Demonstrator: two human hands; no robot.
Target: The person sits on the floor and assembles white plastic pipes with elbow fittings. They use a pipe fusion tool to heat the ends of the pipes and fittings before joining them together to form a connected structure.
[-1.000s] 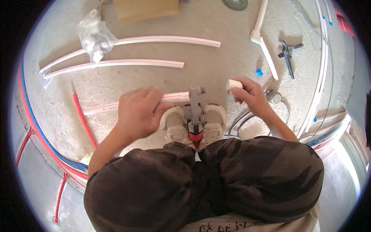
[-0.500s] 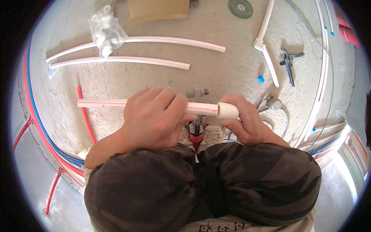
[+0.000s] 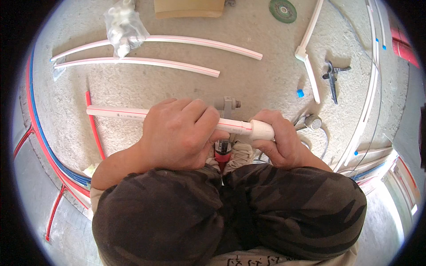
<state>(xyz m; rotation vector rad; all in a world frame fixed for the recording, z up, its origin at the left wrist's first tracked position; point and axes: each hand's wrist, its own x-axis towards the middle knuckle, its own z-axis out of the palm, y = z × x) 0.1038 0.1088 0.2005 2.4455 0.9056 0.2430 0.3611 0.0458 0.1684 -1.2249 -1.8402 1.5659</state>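
Note:
My left hand (image 3: 181, 133) is wrapped round a white plastic pipe (image 3: 117, 111) with a thin red stripe, held crosswise above my knees. The pipe slopes slightly down toward the right. At its right end my right hand (image 3: 282, 138) grips a white pipe fitting (image 3: 262, 130), thumb below and fingers above. Fitting and pipe end meet in line; how deep the pipe sits inside is hidden. Below the pipe, between my shoes, stands a tool with a red lower part (image 3: 223, 157) and a grey metal head (image 3: 229, 104), partly covered by the pipe and left hand.
Two striped white pipes (image 3: 195, 68) lie ahead on the concrete, a plastic bag of white fittings (image 3: 124, 29) over them. To the right are a joined pipe (image 3: 312, 80), a black-handled cutter (image 3: 332, 80), a blue cap (image 3: 300, 93) and a green disc (image 3: 283, 10). A red tube (image 3: 95, 128) lies left.
The fitting's open rim, visible before, now lies square against the pipe. The pipe's right end has dipped and its left end risen a little. Both hands keep their hold.

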